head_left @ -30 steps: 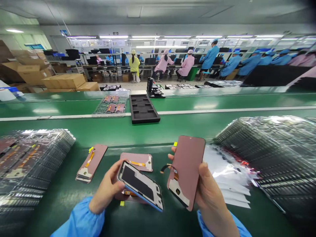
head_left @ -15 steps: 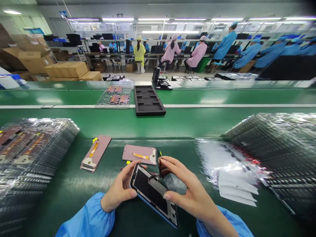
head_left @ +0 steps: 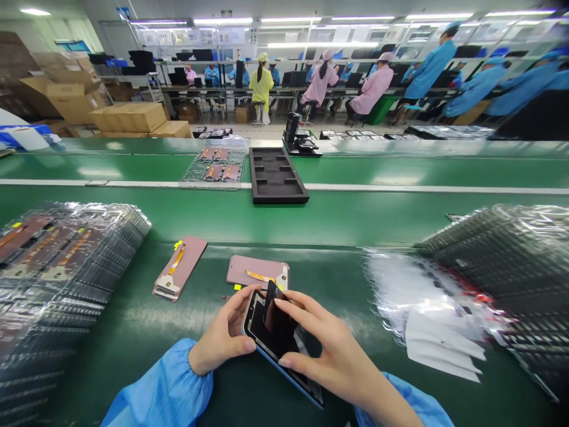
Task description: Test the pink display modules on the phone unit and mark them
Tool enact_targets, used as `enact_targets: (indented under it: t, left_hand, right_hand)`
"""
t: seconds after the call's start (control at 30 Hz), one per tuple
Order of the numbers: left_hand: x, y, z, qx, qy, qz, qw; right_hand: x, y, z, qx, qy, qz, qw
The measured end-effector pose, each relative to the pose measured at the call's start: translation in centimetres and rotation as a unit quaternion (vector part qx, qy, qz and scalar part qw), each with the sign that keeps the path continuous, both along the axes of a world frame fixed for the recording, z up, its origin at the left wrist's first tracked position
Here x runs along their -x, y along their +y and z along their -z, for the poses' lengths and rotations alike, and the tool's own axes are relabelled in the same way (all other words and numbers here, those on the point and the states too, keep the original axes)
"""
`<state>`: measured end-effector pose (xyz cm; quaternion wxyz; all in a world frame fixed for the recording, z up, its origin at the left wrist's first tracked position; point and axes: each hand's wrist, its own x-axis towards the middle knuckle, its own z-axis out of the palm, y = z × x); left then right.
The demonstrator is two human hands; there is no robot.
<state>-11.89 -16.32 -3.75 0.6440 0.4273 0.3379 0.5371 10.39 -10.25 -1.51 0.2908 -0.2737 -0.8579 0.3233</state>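
Note:
My left hand [head_left: 221, 333] is closed around the upper left end of a phone housing [head_left: 263, 339], which has a blue edge and lies tilted with its open side up. With my right hand [head_left: 326, 339] I grip a dark, glossy phone screen [head_left: 281, 323] by its sides, the thumb low and the fingers on top. The screen leans over the housing and covers much of its inside; whether the two touch all along is hidden. Just beyond my hands lies a pinkish display panel [head_left: 242, 268] with an orange flex cable. A small stack of similar panels [head_left: 190, 258] lies to its left.
Tall stacks of clear plastic trays [head_left: 111, 237] rise at left and right. White sheets [head_left: 440, 344] and clear films [head_left: 400, 279] lie on the right. A black compartment tray [head_left: 278, 196] and a tray of panels [head_left: 216, 178] sit farther back. Co-workers [head_left: 262, 86] are across the room.
My right hand has brought the screen leftward from beside the housing to over it, tilting it down across the opening. My left hand keeps its hold. The whole view has shifted slightly.

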Motion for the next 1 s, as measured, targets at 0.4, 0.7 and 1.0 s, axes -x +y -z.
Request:
enact_targets:
  t: [0.4,0.7,1.0]
  left_hand:
    - [-0.2,-0.1,-0.1,-0.008,-0.006,-0.005,1.000]
    - [-0.4,-0.2,0.4,0.009,-0.013,-0.005,1.000]
    - [-0.5,-0.3,0.0,0.021,-0.016,0.003,1.000]
  right_hand:
    - [0.1,0.0,0.2,-0.001,-0.003,-0.019,1.000]
    - [0.7,-0.8,1.1,-0.048,-0.024,-0.023,0.998]
    - [0.7,-0.8,1.0,-0.052,-0.029,-0.027,0.998]
